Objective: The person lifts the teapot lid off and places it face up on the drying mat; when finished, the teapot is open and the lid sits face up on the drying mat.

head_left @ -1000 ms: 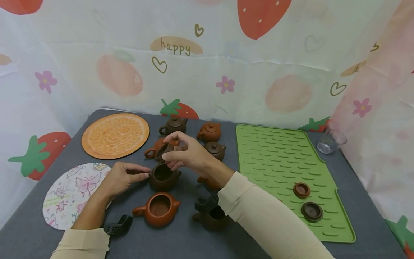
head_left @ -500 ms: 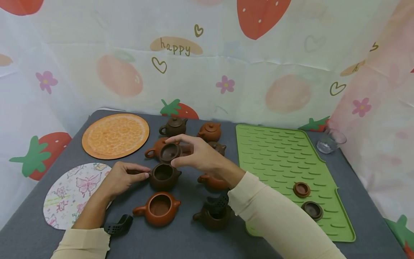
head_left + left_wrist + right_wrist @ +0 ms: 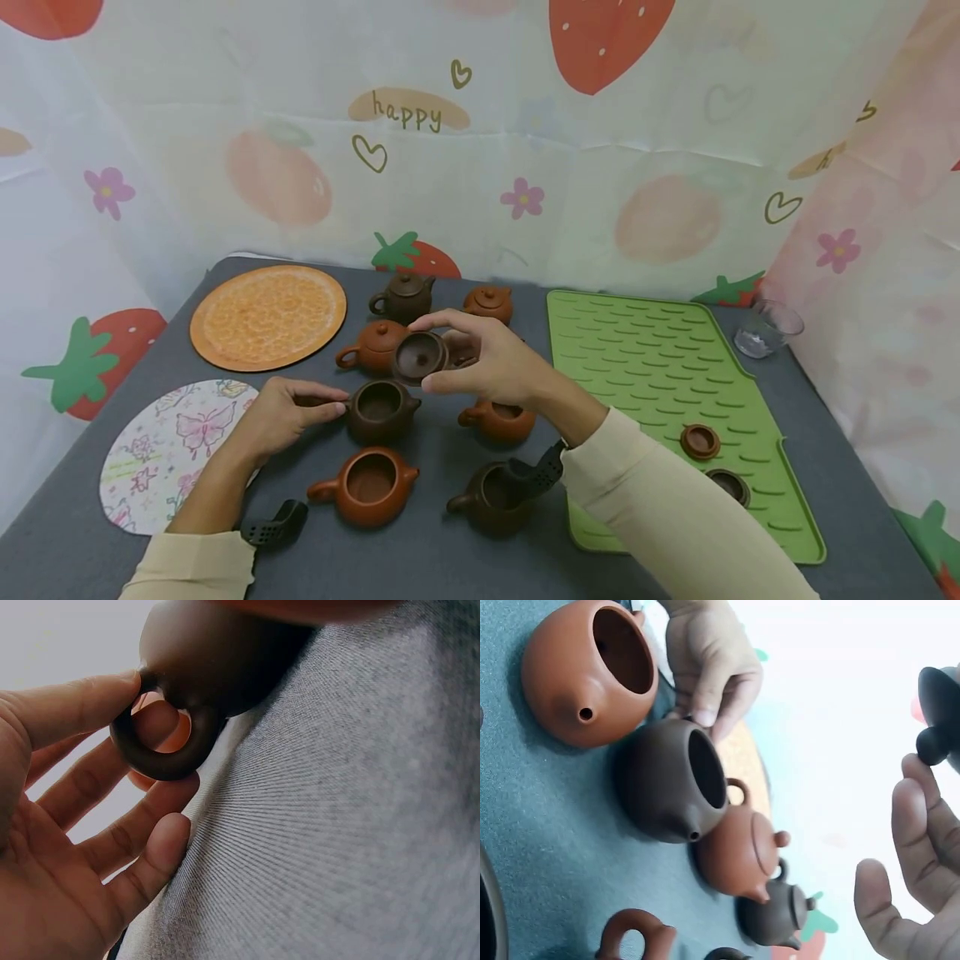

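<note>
My left hand (image 3: 288, 414) pinches the ring handle (image 3: 169, 761) of an open dark brown teapot (image 3: 380, 423) that stands on the grey cloth. Behind and to the right of that pot, my right hand (image 3: 495, 360) holds a dark brown lid (image 3: 420, 357) in the air. The lid is tilted, its hollow underside facing the head camera; its round knob (image 3: 931, 745) shows in the right wrist view. Just beyond it sits a lidded orange-brown teapot (image 3: 377, 346). Nearer the front is an orange-brown teapot (image 3: 367, 504) without a lid.
Another lidless orange-brown pot (image 3: 501, 422) and a lidless dark pot (image 3: 487, 508) stand to the right. Lidded teapots (image 3: 405, 296) are at the back. A green mat (image 3: 630, 375) carries two small lids (image 3: 700, 442). Two round mats (image 3: 266, 317) lie left; a glass (image 3: 767, 329) stands far right.
My right hand has moved right with the lid, away from the dark teapot's mouth, and the lid has turned to show its underside. My left hand has stayed on the handle.
</note>
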Demonstrator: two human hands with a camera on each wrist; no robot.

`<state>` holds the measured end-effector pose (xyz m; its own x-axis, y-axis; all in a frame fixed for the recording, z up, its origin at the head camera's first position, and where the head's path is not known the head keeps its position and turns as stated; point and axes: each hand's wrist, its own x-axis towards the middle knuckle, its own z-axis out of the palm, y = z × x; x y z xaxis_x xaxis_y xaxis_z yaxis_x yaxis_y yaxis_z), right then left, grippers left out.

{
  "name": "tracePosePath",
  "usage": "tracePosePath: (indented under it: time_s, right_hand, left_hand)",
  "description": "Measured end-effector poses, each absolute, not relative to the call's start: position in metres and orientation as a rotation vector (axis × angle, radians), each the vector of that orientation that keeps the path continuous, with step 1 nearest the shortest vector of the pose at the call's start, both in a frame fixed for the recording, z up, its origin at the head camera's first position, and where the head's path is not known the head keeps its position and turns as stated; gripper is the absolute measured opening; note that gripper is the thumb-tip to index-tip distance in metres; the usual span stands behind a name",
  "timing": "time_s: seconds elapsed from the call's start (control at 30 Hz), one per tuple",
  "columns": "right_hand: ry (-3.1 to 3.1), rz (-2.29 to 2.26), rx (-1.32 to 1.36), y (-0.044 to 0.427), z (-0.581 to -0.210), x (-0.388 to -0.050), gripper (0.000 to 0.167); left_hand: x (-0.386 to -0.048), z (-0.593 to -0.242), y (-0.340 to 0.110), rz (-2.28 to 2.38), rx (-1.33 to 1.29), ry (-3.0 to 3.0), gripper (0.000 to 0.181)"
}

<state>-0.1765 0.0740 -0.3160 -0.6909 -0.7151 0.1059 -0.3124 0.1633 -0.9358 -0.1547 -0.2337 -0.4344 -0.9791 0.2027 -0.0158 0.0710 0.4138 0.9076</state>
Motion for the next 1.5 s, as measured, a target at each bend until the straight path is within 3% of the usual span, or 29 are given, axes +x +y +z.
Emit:
tracePosePath:
  time_s: [0.93,1.5]
  right_hand:
    - [2.441,-1.686,-0.931,0.129,-0.307,-0.134,0.055]
    - [2.61,-1.783,-0.882,0.178,-0.322,-0.122,0.058]
  left_hand:
    - [-0.154,-0.436,-0.234,1.632,0.277,2.545,0.025]
    - [-0.154,-0.435,-0.233,1.651,0.277,2.532,0.025]
